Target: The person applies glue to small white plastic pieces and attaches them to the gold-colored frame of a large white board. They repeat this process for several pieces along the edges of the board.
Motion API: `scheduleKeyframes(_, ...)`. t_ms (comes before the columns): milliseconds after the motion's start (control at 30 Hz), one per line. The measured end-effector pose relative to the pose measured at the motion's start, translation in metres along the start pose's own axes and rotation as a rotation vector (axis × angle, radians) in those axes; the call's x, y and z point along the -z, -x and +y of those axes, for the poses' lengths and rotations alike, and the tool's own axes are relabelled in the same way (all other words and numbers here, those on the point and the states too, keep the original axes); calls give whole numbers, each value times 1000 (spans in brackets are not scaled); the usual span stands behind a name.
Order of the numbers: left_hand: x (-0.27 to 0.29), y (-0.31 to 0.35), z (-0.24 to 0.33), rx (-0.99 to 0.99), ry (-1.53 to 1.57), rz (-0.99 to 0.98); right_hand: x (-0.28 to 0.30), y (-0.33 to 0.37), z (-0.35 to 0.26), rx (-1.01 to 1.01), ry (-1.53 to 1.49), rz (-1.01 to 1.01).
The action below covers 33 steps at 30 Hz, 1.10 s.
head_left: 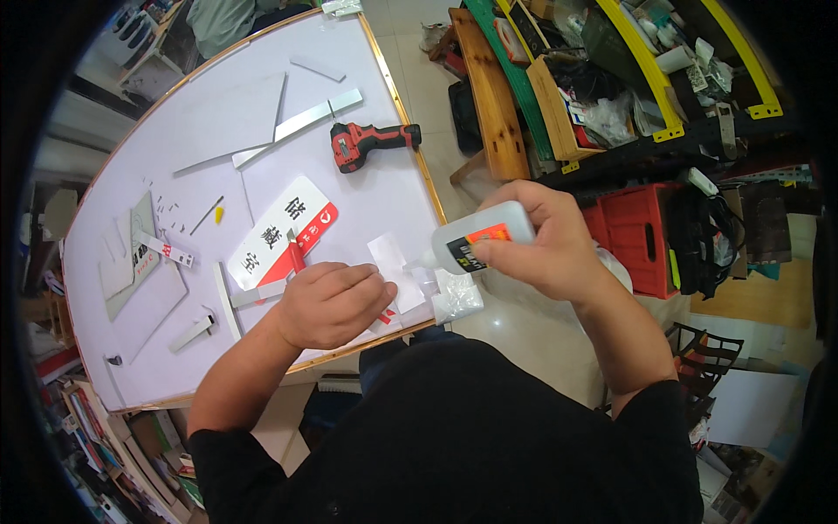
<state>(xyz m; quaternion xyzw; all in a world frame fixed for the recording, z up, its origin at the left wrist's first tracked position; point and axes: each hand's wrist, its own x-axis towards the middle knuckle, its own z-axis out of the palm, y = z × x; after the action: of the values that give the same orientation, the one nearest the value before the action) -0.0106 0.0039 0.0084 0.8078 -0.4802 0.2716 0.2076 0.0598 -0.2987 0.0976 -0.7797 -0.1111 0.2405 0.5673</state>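
Our right hand (546,249) is wrapped round a white squeeze bottle (480,234) with a black and orange label, thumb and fingers closed on its sides. The bottle is tipped over the near right corner of the table (380,205), its nozzle pointing down and left at a small white piece (384,251) lying there.

Our left hand (336,301) is just left of that piece, palm down with the fingers curled well in. A red-handled cutter (297,254) sticks out past its knuckles — we cannot tell whether the fingers grip it. Behind that hand lies a white sign (278,229) with a red end and dark lettering. Farther up we have a red and black power drill (356,146) and, beside it, a silver metal bar (305,125).
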Motion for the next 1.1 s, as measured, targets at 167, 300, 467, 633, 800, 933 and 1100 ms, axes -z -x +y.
scheduleKeyframes(167,6,4,8,218,61,170,7,-3,12,-20,-425,64)
scheduleKeyframes(300,5,3,22,368,143,294,4,0,13,-21,-530,3)
scheduleKeyframes(467,9,6,31,476,213,290,1,7,3,4,-489,-66)
scheduleKeyframes(633,7,7,33,492,229,312,3,5,0,25,-442,-83)
scheduleKeyframes(800,4,3,34,456,235,351,4,-1,5,33,-457,-56)
scheduleKeyframes(933,4,-1,34,440,232,352,7,-8,13,13,-438,-33)
scheduleKeyframes(1100,4,-4,34,446,248,352,7,-18,27,32,-408,15)
